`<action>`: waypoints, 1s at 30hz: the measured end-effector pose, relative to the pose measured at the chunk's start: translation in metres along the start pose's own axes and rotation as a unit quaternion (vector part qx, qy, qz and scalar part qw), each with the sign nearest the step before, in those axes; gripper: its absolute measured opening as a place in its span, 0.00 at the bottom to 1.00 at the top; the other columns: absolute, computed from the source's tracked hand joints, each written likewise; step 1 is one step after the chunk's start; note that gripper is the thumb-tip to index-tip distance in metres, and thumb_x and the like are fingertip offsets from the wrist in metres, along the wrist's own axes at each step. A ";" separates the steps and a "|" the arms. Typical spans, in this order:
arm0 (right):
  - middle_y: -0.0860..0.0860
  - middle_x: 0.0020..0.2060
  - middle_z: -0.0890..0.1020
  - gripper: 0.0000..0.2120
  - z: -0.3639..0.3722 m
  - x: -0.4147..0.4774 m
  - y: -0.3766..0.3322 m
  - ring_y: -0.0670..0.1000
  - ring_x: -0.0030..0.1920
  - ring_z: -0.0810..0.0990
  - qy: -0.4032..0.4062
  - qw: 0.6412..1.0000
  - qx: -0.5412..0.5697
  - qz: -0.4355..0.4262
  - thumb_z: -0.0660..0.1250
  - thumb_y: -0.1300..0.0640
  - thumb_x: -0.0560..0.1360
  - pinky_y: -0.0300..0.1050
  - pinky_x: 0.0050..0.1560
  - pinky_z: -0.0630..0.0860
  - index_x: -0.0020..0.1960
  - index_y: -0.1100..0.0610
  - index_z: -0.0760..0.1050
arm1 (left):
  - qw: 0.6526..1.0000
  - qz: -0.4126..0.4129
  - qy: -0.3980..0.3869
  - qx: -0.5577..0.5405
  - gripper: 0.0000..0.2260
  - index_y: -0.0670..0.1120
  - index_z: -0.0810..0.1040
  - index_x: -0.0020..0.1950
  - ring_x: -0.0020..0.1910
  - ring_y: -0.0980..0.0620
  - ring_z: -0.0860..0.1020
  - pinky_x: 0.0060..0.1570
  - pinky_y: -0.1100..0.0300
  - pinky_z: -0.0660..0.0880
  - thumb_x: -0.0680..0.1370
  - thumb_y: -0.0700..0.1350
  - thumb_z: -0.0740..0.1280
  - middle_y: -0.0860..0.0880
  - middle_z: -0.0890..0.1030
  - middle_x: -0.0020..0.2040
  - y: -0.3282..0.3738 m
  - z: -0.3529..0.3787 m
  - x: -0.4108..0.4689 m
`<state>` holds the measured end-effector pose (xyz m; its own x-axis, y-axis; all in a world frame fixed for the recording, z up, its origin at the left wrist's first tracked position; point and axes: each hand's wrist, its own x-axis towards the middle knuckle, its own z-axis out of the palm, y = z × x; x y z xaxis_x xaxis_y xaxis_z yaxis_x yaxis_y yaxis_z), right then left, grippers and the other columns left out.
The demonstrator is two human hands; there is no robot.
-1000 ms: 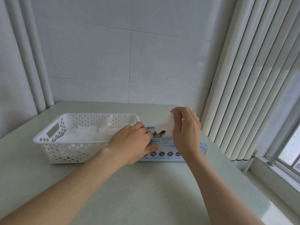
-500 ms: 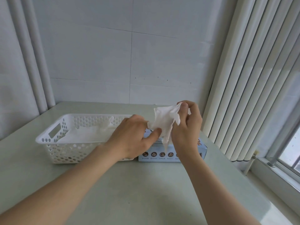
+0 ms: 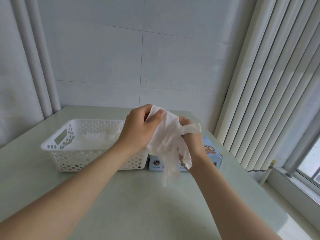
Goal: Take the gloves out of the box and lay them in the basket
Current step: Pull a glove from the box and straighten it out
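A thin white glove hangs in the air above the light blue glove box, held by both hands. My left hand pinches its top edge with thumb and fingers. My right hand grips its right side, mostly hidden behind the glove. The glove's fingers dangle down in front of the box. To the left stands the white perforated basket, touching the box, with white gloves lying inside it.
Everything sits on a pale green table against a white wall. Vertical blinds and a window sill run along the right side. Pale pipes stand in the left corner.
The glove has come fully out of the box and been lifted. My left hand left the box and took hold of the glove's top, spreading it together with my right hand.
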<state>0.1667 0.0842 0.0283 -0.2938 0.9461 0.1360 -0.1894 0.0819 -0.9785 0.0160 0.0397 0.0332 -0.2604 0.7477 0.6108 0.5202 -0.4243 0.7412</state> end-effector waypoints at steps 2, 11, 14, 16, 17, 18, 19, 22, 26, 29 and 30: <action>0.51 0.31 0.68 0.16 0.000 -0.002 0.001 0.55 0.36 0.65 -0.039 0.997 0.035 0.056 0.64 0.42 0.74 0.51 0.41 0.61 0.34 0.52 0.71 | 1.000 -0.008 -0.007 -0.009 0.21 0.36 0.72 0.42 0.33 0.52 0.66 0.36 0.54 0.64 0.83 0.52 0.69 0.47 0.68 0.33 0.001 -0.002 0.002; 0.67 0.52 0.85 0.20 -0.001 -0.006 0.007 0.68 0.51 0.85 -0.138 0.988 -0.068 -0.006 0.65 0.62 0.69 0.66 0.52 0.83 0.60 0.58 0.81 | 0.999 -0.039 0.007 0.009 0.23 0.39 0.66 0.39 0.33 0.47 0.64 0.36 0.54 0.62 0.82 0.54 0.70 0.45 0.65 0.33 -0.001 -0.006 0.006; 0.60 0.42 0.85 0.18 0.001 -0.007 0.005 0.58 0.40 0.84 -0.095 0.992 -0.080 -0.009 0.60 0.69 0.72 0.51 0.39 0.82 0.56 0.58 0.82 | 0.999 -0.048 0.008 0.016 0.24 0.45 0.61 0.36 0.31 0.51 0.61 0.35 0.55 0.59 0.84 0.53 0.68 0.52 0.61 0.31 -0.001 -0.009 0.006; 0.54 0.38 0.85 0.18 0.001 -0.006 0.002 0.53 0.37 0.83 -0.054 0.994 -0.095 -0.024 0.60 0.70 0.73 0.47 0.36 0.80 0.52 0.58 0.84 | 0.998 -0.053 0.004 0.018 0.23 0.48 0.60 0.35 0.30 0.53 0.60 0.33 0.55 0.58 0.84 0.53 0.67 0.55 0.60 0.29 -0.001 -0.013 0.009; 0.53 0.38 0.86 0.17 -0.001 -0.006 0.002 0.52 0.37 0.83 -0.036 0.992 -0.112 -0.032 0.60 0.69 0.73 0.46 0.36 0.79 0.51 0.56 0.85 | 0.998 -0.052 0.005 0.020 0.23 0.49 0.60 0.35 0.29 0.53 0.60 0.32 0.56 0.59 0.84 0.52 0.66 0.56 0.60 0.29 -0.003 -0.014 0.010; 0.51 0.38 0.87 0.17 -0.003 -0.005 0.003 0.51 0.37 0.84 -0.017 0.990 -0.136 -0.042 0.61 0.67 0.74 0.46 0.36 0.79 0.50 0.54 0.86 | 0.998 -0.048 0.008 0.025 0.23 0.48 0.61 0.35 0.29 0.54 0.60 0.32 0.58 0.59 0.84 0.52 0.66 0.56 0.61 0.29 -0.004 -0.015 0.011; 0.50 0.38 0.88 0.17 -0.004 -0.005 0.004 0.51 0.38 0.84 0.003 0.985 -0.164 -0.055 0.62 0.66 0.74 0.45 0.37 0.80 0.49 0.52 0.87 | 0.998 -0.044 0.013 0.031 0.22 0.48 0.62 0.34 0.29 0.54 0.61 0.31 0.59 0.59 0.84 0.52 0.66 0.56 0.61 0.28 -0.005 -0.016 0.011; 0.49 0.35 0.87 0.15 -0.006 -0.002 0.007 0.53 0.38 0.84 0.072 0.964 -0.237 -0.093 0.63 0.63 0.74 0.44 0.36 0.78 0.45 0.50 0.87 | 0.996 -0.033 0.041 0.068 0.21 0.45 0.67 0.36 0.29 0.56 0.63 0.31 0.63 0.61 0.84 0.53 0.67 0.56 0.65 0.29 -0.007 -0.020 0.013; 0.54 0.34 0.85 0.12 -0.003 0.001 0.010 0.51 0.32 0.78 0.116 0.961 -0.224 -0.111 0.65 0.60 0.74 0.45 0.36 0.75 0.42 0.50 0.86 | 0.992 -0.029 0.066 0.102 0.20 0.44 0.69 0.37 0.29 0.57 0.65 0.31 0.66 0.62 0.84 0.53 0.67 0.55 0.66 0.30 -0.007 -0.030 0.015; 0.56 0.34 0.85 0.09 0.000 0.000 0.011 0.49 0.31 0.75 0.124 0.974 -0.164 -0.099 0.66 0.59 0.77 0.46 0.36 0.73 0.45 0.51 0.85 | 0.993 -0.027 0.057 0.105 0.21 0.45 0.66 0.36 0.29 0.56 0.63 0.31 0.64 0.60 0.84 0.53 0.67 0.56 0.63 0.30 -0.002 -0.041 0.017; 0.54 0.33 0.84 0.09 0.003 0.000 0.012 0.49 0.32 0.75 0.123 0.978 -0.142 -0.088 0.66 0.58 0.78 0.46 0.36 0.73 0.46 0.51 0.84 | 0.993 -0.033 0.050 0.100 0.22 0.44 0.65 0.37 0.30 0.56 0.62 0.32 0.62 0.60 0.84 0.53 0.66 0.54 0.63 0.31 0.000 -0.045 0.018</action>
<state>0.1619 0.0844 0.0169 -0.0397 0.9537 0.2982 0.0615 0.3002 -0.9519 -0.0255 0.0306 0.0565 -0.3734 0.7121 0.5945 0.6477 -0.2586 0.7167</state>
